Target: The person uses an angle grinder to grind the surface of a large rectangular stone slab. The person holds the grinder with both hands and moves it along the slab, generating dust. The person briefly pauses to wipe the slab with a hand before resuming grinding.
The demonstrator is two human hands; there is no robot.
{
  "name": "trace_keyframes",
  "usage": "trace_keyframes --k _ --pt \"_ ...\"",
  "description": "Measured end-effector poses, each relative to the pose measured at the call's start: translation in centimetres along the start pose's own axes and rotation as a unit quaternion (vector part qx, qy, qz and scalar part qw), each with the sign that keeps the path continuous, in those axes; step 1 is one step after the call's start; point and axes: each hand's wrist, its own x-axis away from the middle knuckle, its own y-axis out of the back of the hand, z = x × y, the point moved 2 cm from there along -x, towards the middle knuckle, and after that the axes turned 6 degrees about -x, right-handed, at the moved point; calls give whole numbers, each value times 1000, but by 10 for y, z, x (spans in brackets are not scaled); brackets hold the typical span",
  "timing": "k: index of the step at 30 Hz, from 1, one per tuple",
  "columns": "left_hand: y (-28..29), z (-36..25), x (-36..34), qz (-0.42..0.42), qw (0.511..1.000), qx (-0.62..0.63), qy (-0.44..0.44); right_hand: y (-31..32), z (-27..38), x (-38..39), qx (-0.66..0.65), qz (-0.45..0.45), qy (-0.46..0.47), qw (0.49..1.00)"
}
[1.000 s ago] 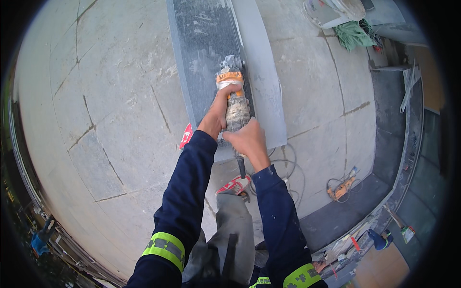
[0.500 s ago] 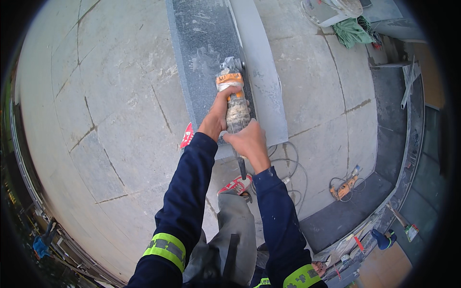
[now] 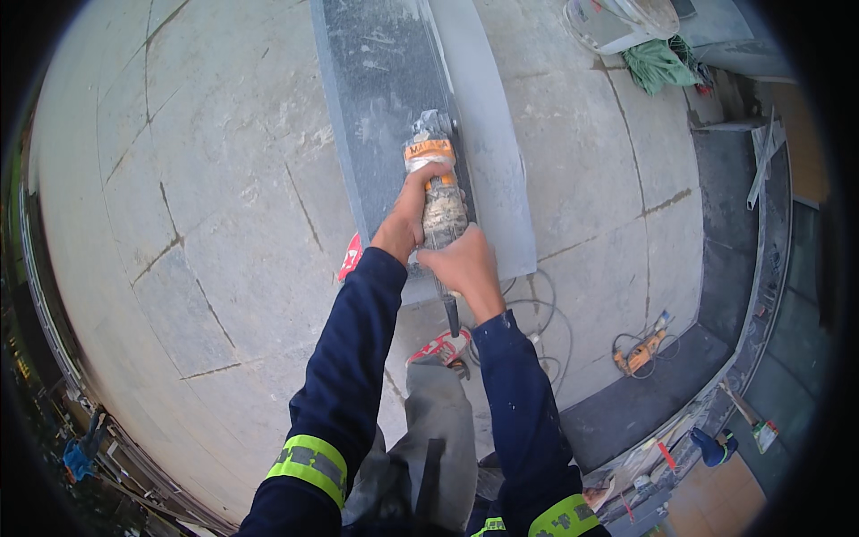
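Both my hands are closed round a dusty orange and grey angle grinder (image 3: 444, 211). My left hand (image 3: 410, 213) grips its front body just behind the orange head, thumb across the top. Further back, my right hand (image 3: 465, 263) wraps the rear end, where the black cord sleeve leaves toward my feet. The grinder's head rests at the right edge of a long dark grey stone slab (image 3: 371, 107), so its disc is mostly hidden. A pale grey sheet (image 3: 490, 152) lies under the slab and shows along its right side. White dust marks the slab's top.
The grinder's cord (image 3: 553, 331) loops over the concrete floor (image 3: 242, 179) near my red shoe (image 3: 438, 346). A second orange power tool (image 3: 641, 354) lies at right. A white bucket (image 3: 617, 25) and green sack (image 3: 660, 64) stand far right. A brush (image 3: 761, 431) lies lower right.
The grinder and both hands have shifted very slightly toward me along the slab's right edge. Both hands keep their hold.
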Motion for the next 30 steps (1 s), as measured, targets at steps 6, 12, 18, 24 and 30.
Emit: trace_keyframes --k 6,12,18,24,30 --pt "-2 -58 -43 18 1000 -6 -4 1 42 -54 -8 3 20 1000" --pt "-3 -64 -49 2 1000 -9 -11 4 53 -62 -2 8 3 1000" --pt "1 -17 -9 -6 1000 1 15 -1 17 -14 13 9 -24 1000" --pt "1 8 6 -3 999 21 32 -1 -3 6 3 -3 -27 1000" --pt "0 -41 -31 -6 1000 7 4 0 34 -37 -1 -5 5 1000"
